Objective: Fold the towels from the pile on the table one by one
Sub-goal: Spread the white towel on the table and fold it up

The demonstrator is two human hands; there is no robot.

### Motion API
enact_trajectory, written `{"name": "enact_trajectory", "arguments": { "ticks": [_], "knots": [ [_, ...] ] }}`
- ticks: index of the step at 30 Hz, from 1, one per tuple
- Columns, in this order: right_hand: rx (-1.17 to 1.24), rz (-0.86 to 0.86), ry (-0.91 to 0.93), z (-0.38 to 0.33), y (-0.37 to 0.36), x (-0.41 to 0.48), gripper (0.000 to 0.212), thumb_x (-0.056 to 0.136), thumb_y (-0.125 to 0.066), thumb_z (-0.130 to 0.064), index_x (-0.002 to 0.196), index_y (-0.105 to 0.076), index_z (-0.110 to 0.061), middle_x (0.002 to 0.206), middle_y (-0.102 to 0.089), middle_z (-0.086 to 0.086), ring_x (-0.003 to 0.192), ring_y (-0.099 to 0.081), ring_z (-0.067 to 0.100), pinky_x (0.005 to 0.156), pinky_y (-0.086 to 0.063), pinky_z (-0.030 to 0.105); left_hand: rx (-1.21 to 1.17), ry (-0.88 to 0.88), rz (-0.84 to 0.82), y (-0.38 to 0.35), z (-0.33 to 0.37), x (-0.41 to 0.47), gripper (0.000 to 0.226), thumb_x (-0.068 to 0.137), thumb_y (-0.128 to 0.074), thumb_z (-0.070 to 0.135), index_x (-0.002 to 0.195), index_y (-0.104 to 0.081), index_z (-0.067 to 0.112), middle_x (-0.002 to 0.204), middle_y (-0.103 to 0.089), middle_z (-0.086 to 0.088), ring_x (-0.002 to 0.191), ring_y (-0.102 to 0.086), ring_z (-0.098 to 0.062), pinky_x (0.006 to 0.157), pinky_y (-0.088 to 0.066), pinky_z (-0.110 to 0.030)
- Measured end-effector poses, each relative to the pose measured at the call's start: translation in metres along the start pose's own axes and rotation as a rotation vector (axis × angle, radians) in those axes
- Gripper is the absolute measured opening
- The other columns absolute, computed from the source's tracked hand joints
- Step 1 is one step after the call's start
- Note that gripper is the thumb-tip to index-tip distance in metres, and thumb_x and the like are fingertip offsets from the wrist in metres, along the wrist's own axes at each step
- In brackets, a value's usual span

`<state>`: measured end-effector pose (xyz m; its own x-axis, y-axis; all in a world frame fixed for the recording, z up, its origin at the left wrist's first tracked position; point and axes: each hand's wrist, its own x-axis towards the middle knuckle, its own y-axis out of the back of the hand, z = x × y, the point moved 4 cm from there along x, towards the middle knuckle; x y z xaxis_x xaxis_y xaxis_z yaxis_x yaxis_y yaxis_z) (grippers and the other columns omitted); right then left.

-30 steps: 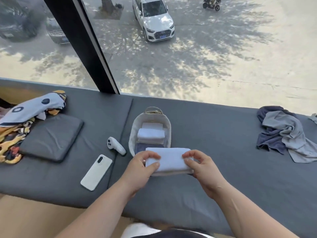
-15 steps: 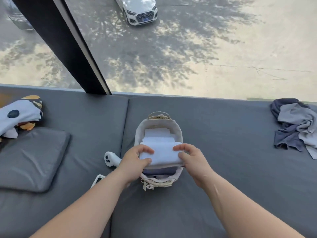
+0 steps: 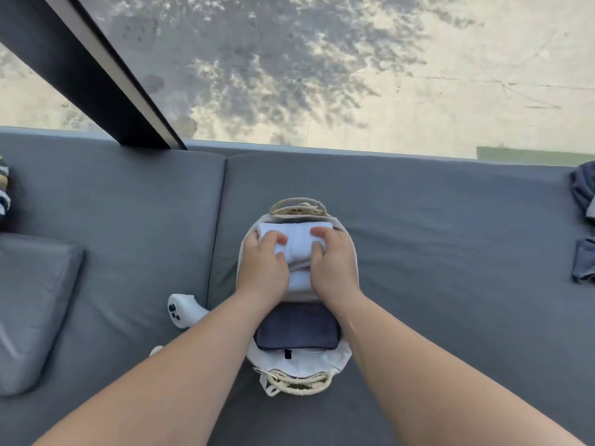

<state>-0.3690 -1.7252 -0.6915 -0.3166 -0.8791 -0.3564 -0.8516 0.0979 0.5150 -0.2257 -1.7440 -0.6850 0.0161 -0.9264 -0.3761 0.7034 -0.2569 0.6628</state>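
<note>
A folded white towel (image 3: 297, 244) lies in the far half of a small cream fabric basket (image 3: 301, 360) on the grey cushioned surface. My left hand (image 3: 262, 265) and my right hand (image 3: 333, 263) press down on it from both sides, fingers curled over its top. More white folded cloth shows under it, and a dark blue folded towel (image 3: 297, 329) fills the near half of the basket. The pile of unfolded blue and grey towels (image 3: 582, 220) lies at the far right edge, mostly cut off.
A white handheld controller (image 3: 183, 310) lies just left of the basket by my left forearm. A grey cushion (image 3: 32, 304) sits at the left. Patterned fabric (image 3: 4, 191) peeks in at the left edge. A window with a dark frame (image 3: 96, 82) runs behind.
Both hands carried the folded white towel from the surface in front of the basket up and into it, and now push it down at the far end. The view tilted downward.
</note>
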Motion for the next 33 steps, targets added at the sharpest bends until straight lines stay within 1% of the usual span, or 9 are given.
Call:
{"name": "enact_trajectory", "arguments": {
  "ticks": [2,6,10,14,18,23,26,29,33],
  "knots": [
    [-0.034,-0.008,0.03,0.004,-0.005,-0.003,0.03,0.101,-0.048,-0.012,0.128,-0.057,-0.021,0.143,-0.038,-0.004,0.114,-0.038,0.0,0.089,-0.024,-0.004,0.02,-0.033,0.009,-0.007,-0.003,-0.002,0.03,0.096,-0.046,0.009,0.121,-0.059,0.019,0.148,-0.033,-0.008,0.13,-0.039,-0.021,0.097,-0.029,-0.018],
    [-0.099,0.011,0.059,0.015,-0.008,-0.003,0.03,0.101,-0.048,-0.013,0.127,-0.058,-0.024,0.147,-0.035,-0.008,0.123,-0.037,0.001,0.098,-0.03,0.007,0.104,-0.107,0.007,-0.013,-0.008,-0.002,0.03,0.1,-0.046,0.017,0.126,-0.059,0.023,0.149,-0.029,-0.009,0.132,-0.039,-0.026,0.106,-0.037,-0.033],
    [-0.098,0.046,0.035,0.013,-0.007,-0.006,0.03,0.1,-0.048,-0.008,0.125,-0.061,-0.019,0.147,-0.037,-0.008,0.116,-0.029,-0.011,0.088,-0.019,-0.008,0.065,-0.081,0.09,-0.008,-0.007,-0.03,0.045,0.095,-0.057,0.017,0.139,-0.048,0.023,0.155,-0.023,-0.011,0.141,-0.032,-0.027,0.113,-0.036,-0.039],
    [-0.066,0.077,0.051,0.01,-0.005,-0.013,0.03,0.099,-0.05,-0.006,0.125,-0.063,-0.014,0.147,-0.04,-0.006,0.128,-0.035,-0.002,0.095,-0.018,-0.007,0.278,-0.202,0.235,-0.003,-0.006,-0.076,0.038,0.082,-0.062,0.013,0.12,-0.06,0.013,0.138,-0.044,-0.015,0.119,-0.047,-0.037,0.096,-0.045,-0.05],
    [-0.009,0.135,0.026,0.003,-0.005,-0.015,0.029,0.099,-0.05,-0.003,0.122,-0.066,-0.011,0.146,-0.043,-0.004,0.125,-0.036,-0.003,0.094,-0.02,-0.007,0.56,-0.358,0.052,-0.014,-0.011,-0.074,0.058,0.077,-0.039,0.017,0.131,-0.059,0.013,0.142,-0.048,-0.01,0.13,-0.047,-0.034,0.104,-0.042,-0.053],
    [0.045,0.232,0.154,-0.013,-0.003,-0.019,0.028,0.096,-0.051,0.002,0.114,-0.069,-0.009,0.138,-0.046,-0.004,0.128,-0.044,0.007,0.106,-0.036,0.016,0.814,-0.459,-0.087,-0.016,-0.012,-0.058,0.033,0.066,-0.063,0.015,0.1,-0.066,0.014,0.114,-0.048,-0.008,0.093,-0.048,-0.031,0.076,-0.034,-0.042],
    [0.072,0.278,0.128,-0.016,-0.005,-0.019,0.029,0.097,-0.049,0.002,0.117,-0.067,-0.007,0.143,-0.044,0.001,0.131,-0.045,0.011,0.109,-0.039,0.026,0.917,-0.443,-0.243,-0.024,-0.023,-0.063,0.044,0.077,-0.053,0.022,0.119,-0.064,0.014,0.131,-0.047,-0.008,0.112,-0.044,-0.031,0.095,-0.036,-0.045],
    [-0.018,0.255,0.09,-0.013,-0.013,-0.02,0.03,0.099,-0.049,-0.004,0.126,-0.063,-0.007,0.152,-0.037,0.005,0.14,-0.038,0.019,0.113,-0.037,0.037,0.924,-0.363,-0.386,-0.028,-0.032,-0.075,0.064,0.091,-0.043,0.022,0.153,-0.031,0.012,0.162,-0.017,-0.01,0.144,-0.023,-0.032,0.12,-0.016,-0.052],
    [-0.466,-0.037,0.093,0.006,-0.026,-0.027,0.055,0.102,-0.047,-0.022,0.154,-0.032,-0.013,0.167,0.004,0.008,0.151,-0.006,0.028,0.12,-0.023,0.035,0.912,-0.336,-0.435,-0.026,-0.03,-0.079,0.07,0.094,-0.041,0.019,0.158,-0.013,0.011,0.166,-0.002,-0.008,0.151,-0.008,-0.029,0.123,-0.004,-0.052]
  ]
}}
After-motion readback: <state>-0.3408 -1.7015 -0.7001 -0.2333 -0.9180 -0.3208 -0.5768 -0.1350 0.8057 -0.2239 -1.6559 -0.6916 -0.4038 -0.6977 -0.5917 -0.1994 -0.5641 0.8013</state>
